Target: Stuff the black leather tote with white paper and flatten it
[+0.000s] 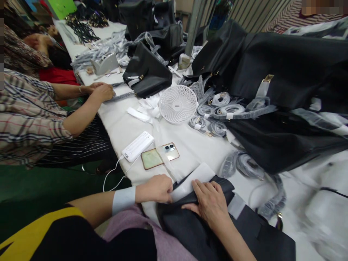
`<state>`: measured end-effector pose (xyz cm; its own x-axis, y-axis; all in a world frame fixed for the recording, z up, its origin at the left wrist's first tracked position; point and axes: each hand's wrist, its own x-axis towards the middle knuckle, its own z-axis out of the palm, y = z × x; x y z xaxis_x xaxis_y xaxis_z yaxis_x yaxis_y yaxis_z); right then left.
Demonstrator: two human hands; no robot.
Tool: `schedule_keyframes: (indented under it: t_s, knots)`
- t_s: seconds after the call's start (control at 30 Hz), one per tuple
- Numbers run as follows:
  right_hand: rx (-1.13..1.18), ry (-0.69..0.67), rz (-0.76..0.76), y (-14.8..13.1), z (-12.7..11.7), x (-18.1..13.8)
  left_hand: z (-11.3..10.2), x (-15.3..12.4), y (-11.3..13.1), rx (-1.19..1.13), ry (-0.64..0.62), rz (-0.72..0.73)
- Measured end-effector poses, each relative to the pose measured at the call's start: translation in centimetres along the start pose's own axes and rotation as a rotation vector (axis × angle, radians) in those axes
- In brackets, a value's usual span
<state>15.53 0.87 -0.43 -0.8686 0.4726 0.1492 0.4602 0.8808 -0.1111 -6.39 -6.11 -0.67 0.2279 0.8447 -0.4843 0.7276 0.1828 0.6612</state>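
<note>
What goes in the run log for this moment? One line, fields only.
left hand: gripping white sheet edge | right hand: flat on black bag | nearby: phone, power bank, fan

— What sort of place is this?
— A handbag workshop: black handbags (285, 69) piled on a long white surface (119, 127), wrapped straps (231, 110) heaped about, co-workers seated alongside.
</note>
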Motion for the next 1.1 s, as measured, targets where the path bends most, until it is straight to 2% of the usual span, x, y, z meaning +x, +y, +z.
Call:
schedule_keyframes:
  t_s: [0.07, 0.13, 0.2, 0.23, 0.4, 0.63, 0.73, 0.83, 0.97, 1.03, 1.1]
  knots:
    - [0.003, 0.001, 0.011, 0.0, 0.0, 0.0, 0.3, -0.1, -0.5, -0.192, -0.036, -0.102]
    - [-0.003, 0.007, 0.019, 0.0, 0.1, 0.0, 0.4, -0.7, -1.3, -0.487, -0.127, -0.225]
    - [-0.007, 0.011, 0.019, 0.0, 0.2, 0.0, 0.3, -1.6, -2.3, -0.66, -0.181, -0.261]
    - [-0.007, 0.012, 0.018, 0.0, 0.3, -0.1, 0.2, -2.0, -2.7, -0.663, -0.179, -0.245]
    - [0.008, 0.007, 0.017, 0.1, 0.4, -0.2, 0.3, -3.0, -3.2, -0.529, -0.051, -0.204]
    - [0.012, 0.008, 0.037, 0.2, 0.7, -0.2, 3.5, -1.5, -2.7, -0.628, -0.004, -0.217]
    - [0.013, 0.003, 0.041, 0.1, 0.7, -0.2, 4.2, -1.1, -2.8, -0.618, 0.018, -0.231]
    - [0.007, -0.012, 0.058, -0.2, 0.6, -0.2, 3.2, -1.4, -2.7, -0.491, 0.011, -0.202]
    - [0.015, -0.028, 0.079, -0.4, 0.4, 0.0, 0.8, -2.3, -1.0, -0.051, -0.008, -0.108]
    - [0.024, -0.034, 0.081, -0.3, 0.4, 0.0, 0.3, -2.8, 0.4, 0.06, 0.076, -0.04]
    - [0.024, -0.033, 0.081, -0.3, 0.4, 0.0, 0.6, -3.3, 1.7, 0.054, 0.188, 0.055]
